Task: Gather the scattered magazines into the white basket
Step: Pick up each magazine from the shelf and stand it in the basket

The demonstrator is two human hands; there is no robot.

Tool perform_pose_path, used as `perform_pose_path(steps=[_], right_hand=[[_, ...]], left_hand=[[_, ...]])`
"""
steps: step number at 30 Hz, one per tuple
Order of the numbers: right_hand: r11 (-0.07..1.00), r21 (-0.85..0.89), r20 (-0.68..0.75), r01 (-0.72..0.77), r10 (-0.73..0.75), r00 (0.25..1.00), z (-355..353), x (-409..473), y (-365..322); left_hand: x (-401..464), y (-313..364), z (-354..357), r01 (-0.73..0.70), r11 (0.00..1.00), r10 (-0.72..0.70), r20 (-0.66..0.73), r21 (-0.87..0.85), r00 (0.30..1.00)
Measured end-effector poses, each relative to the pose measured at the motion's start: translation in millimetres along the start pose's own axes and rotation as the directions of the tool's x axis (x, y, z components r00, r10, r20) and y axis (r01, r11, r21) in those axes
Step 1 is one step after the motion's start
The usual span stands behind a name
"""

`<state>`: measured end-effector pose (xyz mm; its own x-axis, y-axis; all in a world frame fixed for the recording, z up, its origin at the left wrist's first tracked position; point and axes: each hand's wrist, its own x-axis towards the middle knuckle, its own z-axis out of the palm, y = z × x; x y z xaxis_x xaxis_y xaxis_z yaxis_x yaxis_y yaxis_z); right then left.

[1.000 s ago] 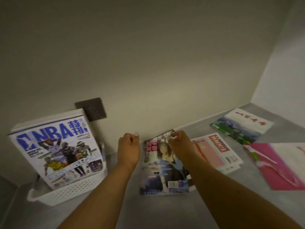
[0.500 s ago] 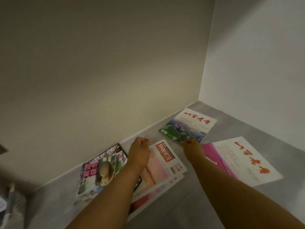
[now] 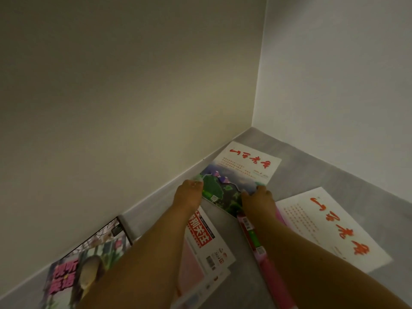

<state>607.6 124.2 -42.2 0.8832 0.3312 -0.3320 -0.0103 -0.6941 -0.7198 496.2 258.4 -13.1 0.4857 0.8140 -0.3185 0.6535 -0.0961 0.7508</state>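
Both hands had advanced to the landscape magazine [image 3: 238, 175] in the grey floor's [image 3: 316, 172] far corner, the white basket gone from view. Four magazines lay scattered. Left hand [image 3: 187, 196] pinched its left corner; right hand [image 3: 258, 200] gripped its near edge, above the pink magazine [image 3: 330, 226]. The portrait magazine [image 3: 87, 259] and red-title magazine [image 3: 207, 241] lay beneath the left forearm.

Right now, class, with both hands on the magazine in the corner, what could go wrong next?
The left hand and right hand pinch only the green-cover magazine by its near corners, so it may sag or slip. The right forearm lies across the pink magazine and could drag it.
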Motion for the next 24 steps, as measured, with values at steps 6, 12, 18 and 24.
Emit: perform_pose_path(steps=[6, 12, 18, 24], right_hand=[[0.999, -0.048, -0.135, 0.025, -0.032, 0.99, 18.0, 13.4, 5.4], [0.999, -0.023, -0.153, 0.045, -0.048, 0.987, 24.1, 18.0, 7.7], [0.997, 0.072, -0.125, 0.04, -0.031, 0.992, 18.0, 18.3, 4.7], [0.907, 0.413, -0.053, -0.082, 0.114, 0.992, -1.6, 9.4, -13.1]], left_hand=[[47.4, -10.1, 15.3, 0.013, 0.986, -0.026, 0.079, 0.165, 0.997], [62.9, -3.5, 20.7, 0.02, 0.933, -0.026, 0.012, 0.358, 1.0], [48.2, 17.7, 10.6, -0.194, 0.98, 0.192, -0.051, -0.036, 0.98], [-16.2, 27.3, -42.8, -0.351, 0.849, 0.3, -0.186, -0.395, 0.935]])
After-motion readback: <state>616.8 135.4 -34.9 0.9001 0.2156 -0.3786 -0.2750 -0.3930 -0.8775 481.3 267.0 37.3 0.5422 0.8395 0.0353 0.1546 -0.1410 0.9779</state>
